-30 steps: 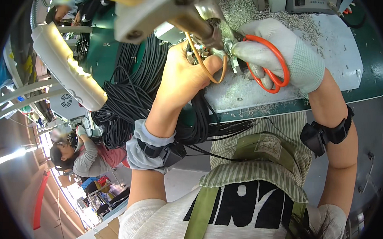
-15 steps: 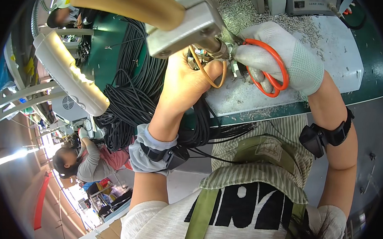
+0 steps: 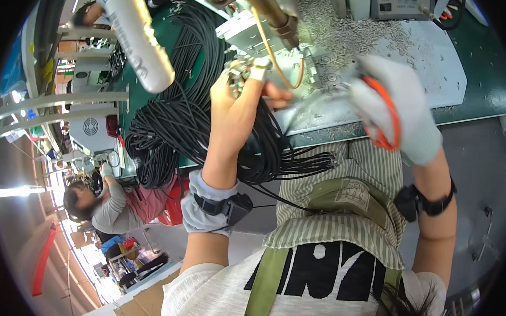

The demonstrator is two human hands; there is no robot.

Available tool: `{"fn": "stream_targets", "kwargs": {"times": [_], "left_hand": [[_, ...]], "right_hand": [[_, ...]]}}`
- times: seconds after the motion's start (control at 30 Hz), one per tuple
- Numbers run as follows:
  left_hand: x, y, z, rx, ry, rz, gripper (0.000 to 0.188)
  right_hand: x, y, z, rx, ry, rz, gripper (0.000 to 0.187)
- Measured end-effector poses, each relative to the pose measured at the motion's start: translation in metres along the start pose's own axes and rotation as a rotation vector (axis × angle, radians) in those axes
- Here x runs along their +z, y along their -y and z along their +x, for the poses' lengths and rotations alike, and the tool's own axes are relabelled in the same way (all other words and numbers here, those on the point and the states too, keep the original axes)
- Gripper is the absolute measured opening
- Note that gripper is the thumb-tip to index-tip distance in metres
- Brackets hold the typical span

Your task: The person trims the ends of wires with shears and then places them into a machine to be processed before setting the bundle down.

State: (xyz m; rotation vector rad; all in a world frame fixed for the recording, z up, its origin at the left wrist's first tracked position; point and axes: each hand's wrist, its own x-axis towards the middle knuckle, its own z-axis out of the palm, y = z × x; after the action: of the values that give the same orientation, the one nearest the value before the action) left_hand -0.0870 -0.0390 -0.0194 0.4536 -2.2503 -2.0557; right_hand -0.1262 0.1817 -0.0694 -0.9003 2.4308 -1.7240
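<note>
My right hand [image 3: 402, 102], in a white knit glove, is closed round scissors with red loop handles [image 3: 391, 113]. It is smeared by motion over the right part of the white board, and the blades are too blurred to make out. My bare left hand [image 3: 232, 115] is raised left of the metal fixture [image 3: 312, 70]. Its fingers curl round several small metal connectors [image 3: 240, 77]. Above the fixture hangs a metal nozzle [image 3: 284, 30] with a tan tube [image 3: 267, 43] curving beside it. A blurred dark streak lies between my hands.
Cut metal bits [image 3: 371, 36] litter the white board [image 3: 432, 70]. Thick bundles of black cable [image 3: 169, 132] cover the green bench at left and hang over its edge. A lamp [image 3: 139, 40] juts in at upper left. A control box [image 3: 401, 7] stands at the back. A co-worker [image 3: 121, 206] sits at left.
My right hand has swung right and toward me, away from the fixture, with the scissors. My left hand has drawn back left from under the nozzle with the connectors. The view has shifted.
</note>
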Motion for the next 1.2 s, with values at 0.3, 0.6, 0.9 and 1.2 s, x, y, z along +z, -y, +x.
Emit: {"fn": "stream_targets", "kwargs": {"times": [0.3, 0.6, 0.9, 1.2], "left_hand": [[0.010, 0.006, -0.064, 0.306, 0.380, 0.442, 0.015], [0.010, -0.006, -0.074, -0.086, 0.345, 0.037, 0.013], [0.023, 0.001, -0.073, 0.155, 0.066, 0.063, 0.015], [0.029, 0.004, -0.072, 0.208, 0.033, 0.055, 0.016]], "right_hand": [[0.000, 0.072, -0.029, 0.326, 0.009, 0.181, 0.024], [0.005, 0.065, -0.045, 0.461, 0.085, 0.599, 0.018], [0.027, 0.055, -0.043, -0.282, -0.444, -0.480, 0.013], [0.027, 0.062, -0.061, 0.139, -0.104, -0.220, 0.020]]}}
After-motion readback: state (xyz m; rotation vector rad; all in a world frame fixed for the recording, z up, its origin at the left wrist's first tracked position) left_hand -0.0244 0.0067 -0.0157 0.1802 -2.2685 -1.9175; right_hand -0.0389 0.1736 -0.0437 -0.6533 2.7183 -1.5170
